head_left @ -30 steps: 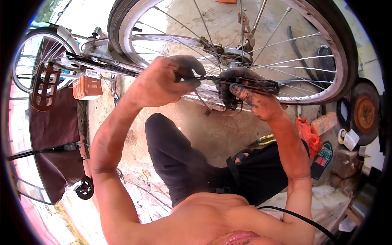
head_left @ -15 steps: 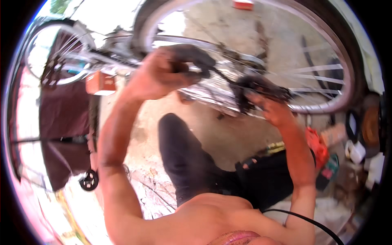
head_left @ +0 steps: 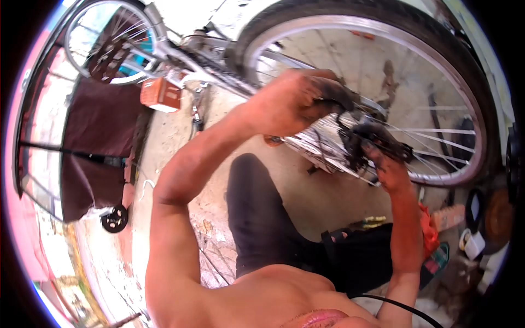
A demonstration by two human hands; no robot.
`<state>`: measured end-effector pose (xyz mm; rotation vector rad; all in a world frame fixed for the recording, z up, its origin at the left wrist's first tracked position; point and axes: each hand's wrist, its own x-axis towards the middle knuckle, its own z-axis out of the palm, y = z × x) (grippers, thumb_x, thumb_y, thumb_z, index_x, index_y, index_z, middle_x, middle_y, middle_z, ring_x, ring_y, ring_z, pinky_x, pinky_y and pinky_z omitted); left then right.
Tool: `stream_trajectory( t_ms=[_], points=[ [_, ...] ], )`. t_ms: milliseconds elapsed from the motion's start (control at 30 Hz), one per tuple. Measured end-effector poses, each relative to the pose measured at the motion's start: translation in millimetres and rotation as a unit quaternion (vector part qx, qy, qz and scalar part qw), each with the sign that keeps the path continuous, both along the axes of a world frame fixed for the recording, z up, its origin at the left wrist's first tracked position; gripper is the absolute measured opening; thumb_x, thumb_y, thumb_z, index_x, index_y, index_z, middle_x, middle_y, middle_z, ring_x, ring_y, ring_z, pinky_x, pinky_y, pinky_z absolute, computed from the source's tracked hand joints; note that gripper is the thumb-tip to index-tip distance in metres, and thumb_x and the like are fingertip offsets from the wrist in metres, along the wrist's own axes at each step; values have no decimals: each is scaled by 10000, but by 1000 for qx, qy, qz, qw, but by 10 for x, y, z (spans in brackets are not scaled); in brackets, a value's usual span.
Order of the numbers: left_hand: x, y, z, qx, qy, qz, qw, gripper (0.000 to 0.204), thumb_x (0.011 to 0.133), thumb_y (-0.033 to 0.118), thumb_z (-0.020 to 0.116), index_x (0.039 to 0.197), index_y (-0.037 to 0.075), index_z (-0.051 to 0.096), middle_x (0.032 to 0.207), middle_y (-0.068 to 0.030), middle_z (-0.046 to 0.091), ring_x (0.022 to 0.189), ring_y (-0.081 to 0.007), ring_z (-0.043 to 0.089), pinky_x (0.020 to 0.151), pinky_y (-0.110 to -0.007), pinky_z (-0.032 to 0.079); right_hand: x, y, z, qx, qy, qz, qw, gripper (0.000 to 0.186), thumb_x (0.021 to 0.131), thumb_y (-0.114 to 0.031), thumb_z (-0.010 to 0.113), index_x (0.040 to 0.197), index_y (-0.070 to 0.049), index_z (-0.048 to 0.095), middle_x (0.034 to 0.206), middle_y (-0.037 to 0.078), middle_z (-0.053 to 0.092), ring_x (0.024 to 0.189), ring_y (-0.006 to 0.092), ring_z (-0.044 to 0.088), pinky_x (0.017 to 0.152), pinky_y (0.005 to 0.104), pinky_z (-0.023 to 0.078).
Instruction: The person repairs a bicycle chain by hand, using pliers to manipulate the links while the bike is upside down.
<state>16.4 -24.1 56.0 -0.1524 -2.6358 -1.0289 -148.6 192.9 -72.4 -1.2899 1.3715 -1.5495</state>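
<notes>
Both my hands are blackened with grease and work at a bicycle's rear hub. My left hand (head_left: 303, 104) has its fingers closed on the dark chain (head_left: 342, 116) just left of the gear mechanism. My right hand (head_left: 383, 164) grips the black derailleur (head_left: 354, 152) from below and right, its fingers curled up beside the wheel's spokes. The large wheel's tyre (head_left: 415, 13) arches behind both hands. The finer parts between my fingers are dark and blurred.
Another bicycle wheel (head_left: 74, 38) stands upper left, near an orange box (head_left: 161, 95) and a long tool (head_left: 197, 115). Maroon panels (head_left: 95, 115) are at left. A red bag (head_left: 430, 235), a brick (head_left: 447, 217) and yellow-handled tools (head_left: 373, 221) lie low right.
My left hand has moved right, closer to my right hand. My right hand still holds the derailleur. The whole view has shifted, with the bicycle now lying further right in it.
</notes>
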Motion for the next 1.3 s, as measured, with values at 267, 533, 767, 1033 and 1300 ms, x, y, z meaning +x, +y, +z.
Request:
stream_trajectory(
  t_ms=[267, 533, 767, 1033, 1300],
  points=[
    [-167, 202, 132, 164, -110, 8, 980, 163, 919, -53, 643, 1064, 6, 691, 980, -35, 686, 835, -67, 601, 710, -221, 479, 51, -60, 307, 113, 112, -16, 987, 407, 1051, -366, 488, 1335, -97, 601, 1266, 65, 640, 1166, 238, 609, 1021, 353, 446],
    [-376, 451, -179, 175, -96, -66, 978, 181, 847, -6, 677, 1028, -10, 683, 963, -73, 646, 846, -143, 617, 735, -287, 490, 51, 46, 368, 258, 432, 19, 864, 596, 1060, -537, 234, 1415, -158, 527, 1442, 63, 539, 1366, 253, 453, 1118, 374, 350],
    [-143, 487, -126, 170, -151, 61, 972, 130, 914, 22, 691, 1038, -14, 674, 842, -34, 620, 747, -91, 602, 632, -242, 486, 2, 56, 198, 78, 436, -31, 896, 555, 1072, -491, 239, 1391, -154, 543, 1411, 69, 553, 1310, 281, 499, 1102, 385, 384],
    [-165, 473, -209, 19, -74, 132, 988, 140, 848, 49, 672, 980, 35, 717, 874, -145, 666, 777, -308, 655, 700, -377, 513, -18, -26, 150, 79, 366, -24, 927, 470, 1075, -417, 331, 1381, -135, 551, 1349, 96, 577, 1251, 311, 531, 1074, 403, 415],
    [-165, 497, -175, 6, -143, 125, 982, 144, 855, 68, 664, 989, 61, 717, 883, -137, 679, 814, -355, 663, 711, -409, 531, 17, -46, 265, 117, 199, -16, 973, 446, 1073, -391, 358, 1301, -86, 591, 1308, 120, 596, 1222, 301, 551, 1055, 415, 430]
  ],
)
